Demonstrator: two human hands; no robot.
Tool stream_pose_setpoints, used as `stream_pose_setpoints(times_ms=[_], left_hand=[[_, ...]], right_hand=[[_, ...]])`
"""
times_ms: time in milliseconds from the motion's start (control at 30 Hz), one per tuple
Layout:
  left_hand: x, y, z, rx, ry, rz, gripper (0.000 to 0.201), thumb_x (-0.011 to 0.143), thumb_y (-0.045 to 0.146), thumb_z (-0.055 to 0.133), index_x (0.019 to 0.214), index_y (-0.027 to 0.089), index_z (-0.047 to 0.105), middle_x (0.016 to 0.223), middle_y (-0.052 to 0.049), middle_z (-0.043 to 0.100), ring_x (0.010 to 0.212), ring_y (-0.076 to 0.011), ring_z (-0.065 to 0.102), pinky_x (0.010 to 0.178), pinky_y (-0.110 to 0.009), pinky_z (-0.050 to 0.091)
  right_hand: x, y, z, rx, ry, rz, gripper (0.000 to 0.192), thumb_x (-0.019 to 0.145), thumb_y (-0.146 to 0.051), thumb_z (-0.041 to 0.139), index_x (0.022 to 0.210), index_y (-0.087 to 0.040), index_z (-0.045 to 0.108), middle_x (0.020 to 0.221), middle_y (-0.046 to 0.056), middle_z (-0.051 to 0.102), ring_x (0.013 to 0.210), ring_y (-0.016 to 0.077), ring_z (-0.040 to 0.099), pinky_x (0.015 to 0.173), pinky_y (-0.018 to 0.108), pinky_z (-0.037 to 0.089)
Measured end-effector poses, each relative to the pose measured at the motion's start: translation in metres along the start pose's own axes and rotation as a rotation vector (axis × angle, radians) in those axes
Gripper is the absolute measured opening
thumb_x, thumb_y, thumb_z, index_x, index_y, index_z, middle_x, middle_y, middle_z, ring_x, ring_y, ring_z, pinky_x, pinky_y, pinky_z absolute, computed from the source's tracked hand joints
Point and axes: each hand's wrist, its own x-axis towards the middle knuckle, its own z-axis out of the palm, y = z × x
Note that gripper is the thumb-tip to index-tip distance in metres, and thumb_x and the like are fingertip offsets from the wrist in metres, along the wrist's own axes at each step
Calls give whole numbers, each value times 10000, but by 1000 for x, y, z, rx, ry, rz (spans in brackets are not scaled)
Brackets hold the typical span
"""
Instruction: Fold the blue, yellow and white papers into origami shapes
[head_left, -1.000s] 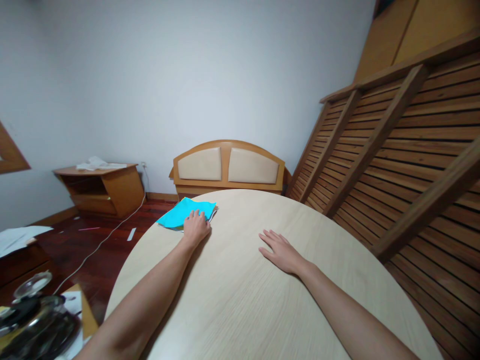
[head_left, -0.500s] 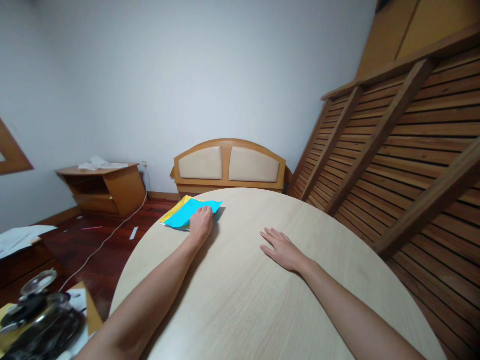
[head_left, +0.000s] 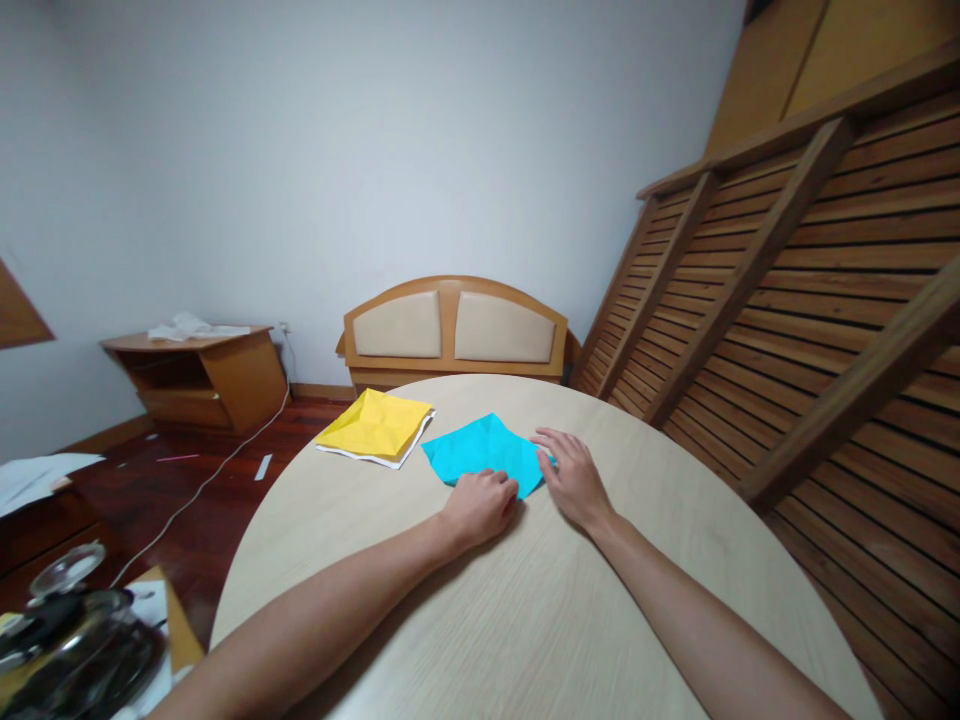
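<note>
A cyan sheet of paper (head_left: 480,458) lies flat near the middle of the round, pale wooden table (head_left: 525,620). My left hand (head_left: 480,506) is curled at the sheet's near edge, fingers gripping it. My right hand (head_left: 570,475) rests with fingers spread on the sheet's right corner. To the left, at the table's far edge, a yellow sheet (head_left: 376,423) tops a small stack with a white sheet showing beneath it.
A wooden headboard with beige pads (head_left: 454,335) leans on the wall behind the table. A slatted bed frame (head_left: 810,300) leans at the right. A low cabinet (head_left: 202,375) stands at left, with a cable on the floor. Dark pots (head_left: 67,640) sit at lower left.
My left hand has pulled the cyan sheet off the stack toward the table's middle, uncovering the yellow sheet. My right hand has moved left onto the cyan sheet's corner.
</note>
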Motion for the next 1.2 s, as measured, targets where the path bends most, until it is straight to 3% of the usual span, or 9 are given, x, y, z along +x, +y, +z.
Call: stream_pose_setpoints(times_ms=[133,300,400,500,633,767,833,1000,1200], left_hand=[[-3,9,-9,-152,22,-45,437,967,516,412,926,193,703,915,-91,726,857,-243,672,751,-329,480],[4,3,-15,-282,36,-251,498,1020,440,281,902,195,699,882,-75,740,807,-216,682,696,-304,462],[6,-12,-8,-213,101,-291,308,967,336,405,1034,197,672,1019,-76,731,935,-234,681,784,-323,496],[6,-28,4,-135,135,-241,366,948,324,441,1241,175,601,1330,-123,613,1215,-272,578,988,-380,473],[5,-39,17,-144,-40,-150,644,945,408,463,1500,100,353,1613,-168,243,1496,-312,220,1211,-452,230],[0,-28,17,-157,-149,-126,667,976,490,368,1535,131,313,1625,-149,212,1508,-336,150,1217,-521,170],[-2,-16,15,-156,-154,-76,673,965,515,385,1539,170,323,1626,-133,218,1502,-374,141,1206,-567,159],[-7,8,14,-168,-180,20,719,941,545,413,1558,201,276,1633,-128,191,1483,-451,111,1181,-614,178],[-7,10,16,-170,-189,-11,750,944,560,376,1559,150,254,1635,-134,178,1490,-433,74,1203,-575,156]], right_hand=[[-5,0,8,-18,-148,-86,386,1017,-355,365,1230,-231,662,1408,82,571,1287,255,510,1089,453,379],[-11,2,15,-84,-371,-52,409,973,-371,470,1318,-220,628,1424,100,569,1290,267,525,1079,441,395],[-10,-5,9,-131,-405,-54,411,940,-390,520,1282,-207,656,1324,97,644,1228,270,563,1059,413,396],[-6,-17,-1,-199,-433,-66,397,907,-431,559,1201,-203,697,1200,105,695,1131,285,605,1012,410,403],[0,-31,-17,-286,-488,6,359,915,-444,529,1034,-180,741,1048,125,730,1025,292,651,906,378,439],[2,-39,-38,-209,-652,76,394,875,-536,565,1064,-239,743,1082,93,746,990,301,680,817,361,472],[1,-43,-45,-178,-599,147,374,918,-493,515,1117,-250,719,1070,73,754,978,282,688,808,355,482],[-2,-50,-29,-109,-378,161,412,983,-331,401,1284,-164,627,1317,106,652,1228,241,583,1041,337,415],[-18,-27,8,-88,-575,231,598,1026,-464,253,1505,-144,416,1590,97,347,1491,274,247,1211,458,193]])
